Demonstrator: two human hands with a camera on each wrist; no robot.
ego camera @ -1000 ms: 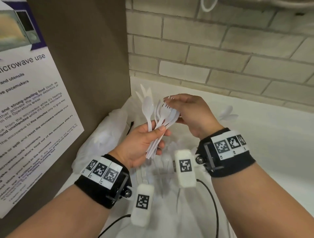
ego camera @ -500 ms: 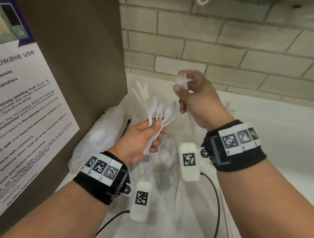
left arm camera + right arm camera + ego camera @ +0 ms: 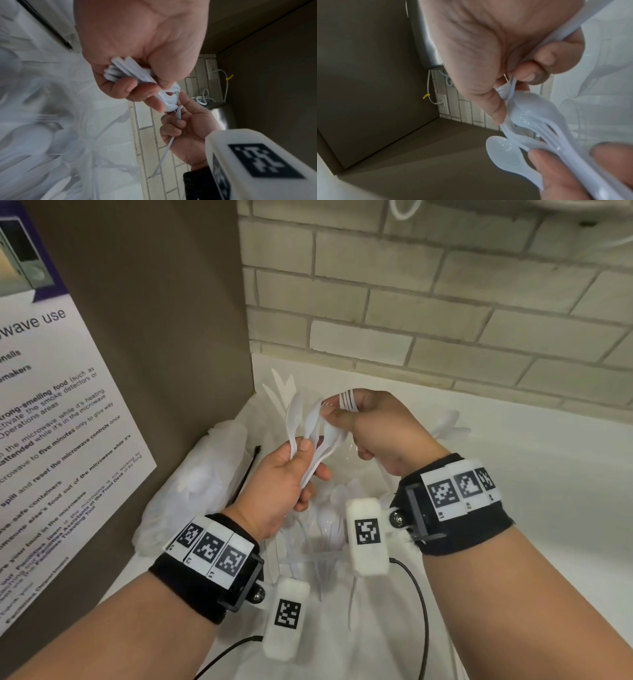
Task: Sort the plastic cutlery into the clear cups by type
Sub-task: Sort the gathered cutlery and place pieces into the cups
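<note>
My left hand grips a bundle of white plastic cutlery by the handles, heads up; the wrist views show spoons and a fork in it. My right hand holds a white fork under its curled fingers, tines up, handle hanging below the palm. Its thumb and forefinger pinch at the heads of the bundle. Clear cups holding white cutlery stand on the counter under both hands, partly hidden. More cups show blurred in the right wrist view.
A crumpled clear plastic bag and a black tie lie left of the cups. A brown panel with a microwave notice closes the left side. A brick wall stands behind the white counter.
My right hand, which had lifted up and away with the fork, has come back down to the heads of the bundle. My left hand has kept its grip and hardly moved.
</note>
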